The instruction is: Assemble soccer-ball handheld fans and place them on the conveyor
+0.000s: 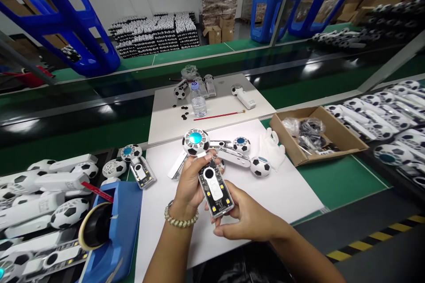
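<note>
A device with a football-patterned round head and a clear body over a black circuit board [215, 189] is held above the white sheet [159, 216]. My left hand [191, 183] wraps round its upper body, thumb near the neck. The fingers of my right hand [247, 214] close on its lower right edge. A shiny blue disc [195, 137] faces up on its head. Behind my hands lie more football-headed devices, one with a black and white ball head [260, 166]. Another device with an exposed board [142, 171] rests to the left.
A blue tape dispenser [124, 225] stands at the left, beside piled devices [43, 203]. A cardboard box [292, 152] holds plastic-wrapped parts at the right, near a white glove [270, 150]. Farther back are a water bottle [198, 102] and a red brush [219, 115].
</note>
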The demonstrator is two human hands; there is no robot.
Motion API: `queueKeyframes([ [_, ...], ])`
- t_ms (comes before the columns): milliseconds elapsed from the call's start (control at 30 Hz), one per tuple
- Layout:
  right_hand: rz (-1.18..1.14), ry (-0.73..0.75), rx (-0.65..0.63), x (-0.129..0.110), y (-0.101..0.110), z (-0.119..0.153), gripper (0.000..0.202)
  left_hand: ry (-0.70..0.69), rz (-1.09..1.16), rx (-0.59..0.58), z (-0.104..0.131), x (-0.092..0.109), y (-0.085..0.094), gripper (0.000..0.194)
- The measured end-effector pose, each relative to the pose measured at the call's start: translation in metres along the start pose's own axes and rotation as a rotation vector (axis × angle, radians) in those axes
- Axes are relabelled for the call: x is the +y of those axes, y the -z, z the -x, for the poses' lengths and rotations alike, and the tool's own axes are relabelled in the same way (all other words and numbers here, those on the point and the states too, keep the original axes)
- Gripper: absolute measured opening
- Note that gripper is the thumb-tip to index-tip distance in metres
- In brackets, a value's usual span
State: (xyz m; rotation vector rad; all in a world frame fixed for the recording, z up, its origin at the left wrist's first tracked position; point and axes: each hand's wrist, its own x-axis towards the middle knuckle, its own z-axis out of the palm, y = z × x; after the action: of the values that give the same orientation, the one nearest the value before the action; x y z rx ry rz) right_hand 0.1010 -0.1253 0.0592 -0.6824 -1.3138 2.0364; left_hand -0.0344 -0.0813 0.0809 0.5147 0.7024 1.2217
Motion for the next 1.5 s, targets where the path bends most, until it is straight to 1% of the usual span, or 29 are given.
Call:
queueKeyframes([
  [200,-0.019,0.012,0.012,0.004,0.005,0.001,0.058,0.056,0.000,0.021,-0.007,-0.004,0.002,0.023],
  [300,-0.019,0.021,0.022,0.007,0.006,0.000,0.057,0.049,-0.008,0.029,-0.007,-0.004,0.002,0.022],
  [367,-0.022,0.042,0.003,0.009,0.008,-0.002,0.056,0.018,-0.020,0.025,-0.006,-0.004,0.002,0.023],
  [467,-0.070,0.095,-0.096,0.010,0.015,-0.004,0.051,-0.053,-0.067,-0.029,-0.003,-0.003,0.004,0.024],
  [533,-0.128,0.111,-0.167,0.009,0.020,-0.005,0.047,-0.121,-0.114,-0.051,-0.002,-0.002,0.007,0.032],
  [600,-0.135,0.136,-0.181,0.010,0.023,-0.006,0.046,-0.215,-0.157,-0.021,-0.001,-0.002,0.010,0.042],
  [633,-0.098,0.159,-0.147,0.011,0.023,-0.006,0.047,-0.270,-0.175,0.006,-0.001,-0.002,0.011,0.045],
  [667,-0.035,0.192,-0.081,0.013,0.023,-0.007,0.049,-0.319,-0.193,0.032,0.000,-0.002,0.012,0.046],
  [733,0.156,0.257,0.130,0.021,0.022,-0.010,0.053,-0.382,-0.240,0.088,0.001,-0.003,0.013,0.048],
  [800,0.383,0.282,0.365,0.032,0.022,-0.014,0.058,-0.383,-0.317,0.137,0.003,-0.005,0.015,0.047],
  [833,0.488,0.283,0.457,0.037,0.021,-0.016,0.058,-0.378,-0.354,0.157,0.004,-0.006,0.017,0.046],
  [900,0.658,0.294,0.568,0.046,0.022,-0.019,0.054,-0.377,-0.370,0.158,0.006,-0.008,0.022,0.043],
  [967,0.755,0.323,0.606,0.052,0.022,-0.021,0.050,-0.371,-0.304,0.099,0.007,-0.010,0.028,0.044],
  [1033,0.816,0.361,0.606,0.053,0.022,-0.022,0.047,-0.356,-0.223,0.049,0.007,-0.010,0.034,0.047],
  [1100,0.848,0.389,0.585,0.052,0.022,-0.023,0.045,-0.362,-0.195,0.046,0.009,-0.009,0.040,0.046],
  [1200,0.840,0.397,0.543,0.053,0.018,-0.026,0.045,-0.376,-0.260,0.048,0.015,-0.010,0.047,0.038],
  [1267,0.794,0.361,0.503,0.058,0.015,-0.027,0.049,-0.364,-0.373,0.077,0.022,-0.013,0.050,0.046],
  [1333,0.723,0.298,0.429,0.067,0.011,-0.027,0.054,-0.366,-0.486,0.167,0.030,-0.017,0.053,0.062],
  [1400,0.642,0.251,0.331,0.076,0.008,-0.025,0.055,-0.392,-0.563,0.282,0.040,-0.017,0.058,0.072],
  [1467,0.586,0.238,0.267,0.084,0.007,-0.023,0.051,-0.429,-0.621,0.407,0.055,-0.008,0.065,0.077],
  [1500,0.574,0.238,0.258,0.087,0.009,-0.021,0.049,-0.458,-0.662,0.486,0.064,0.002,0.070,0.078],
])
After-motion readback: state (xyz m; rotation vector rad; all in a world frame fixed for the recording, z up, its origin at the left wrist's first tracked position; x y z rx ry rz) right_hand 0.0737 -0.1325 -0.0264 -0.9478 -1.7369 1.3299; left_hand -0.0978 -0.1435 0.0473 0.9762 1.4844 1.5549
